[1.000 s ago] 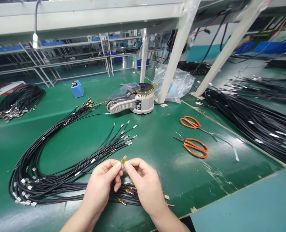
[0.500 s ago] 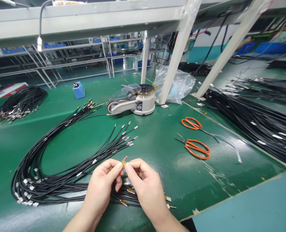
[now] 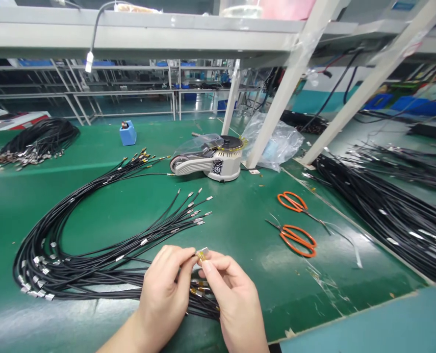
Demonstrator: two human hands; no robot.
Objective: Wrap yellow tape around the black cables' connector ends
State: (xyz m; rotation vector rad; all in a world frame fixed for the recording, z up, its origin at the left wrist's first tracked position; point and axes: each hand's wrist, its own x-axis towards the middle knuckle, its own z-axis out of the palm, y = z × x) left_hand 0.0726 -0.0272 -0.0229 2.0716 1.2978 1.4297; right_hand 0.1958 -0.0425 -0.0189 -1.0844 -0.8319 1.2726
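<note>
My left hand (image 3: 168, 289) and my right hand (image 3: 236, 294) meet above the front of the bench, fingertips pinched together. Between them is the end of a black cable (image 3: 202, 255), with a silver metal connector and clear yellow tape around it. The cable's run behind the fingers is mostly hidden. Beneath and beside my hands lies a curved bundle of black cables (image 3: 37, 240) with small white tags. Some ends in that bundle carry yellow tape; others show bare metal connectors.
A round tape dispenser (image 3: 223, 164) stands behind my hands, a small blue holder (image 3: 128, 133) to its left. Two orange-handled scissors (image 3: 297, 241) lie at the right. More black cables (image 3: 383, 206) fill the far right; another pile (image 3: 41, 142) sits at the back left. Slanted posts (image 3: 294, 83) support a shelf.
The camera view has shifted slightly. My left hand has rolled over, its fingers now on top, and the held cable end has turned so that its connector points right.
</note>
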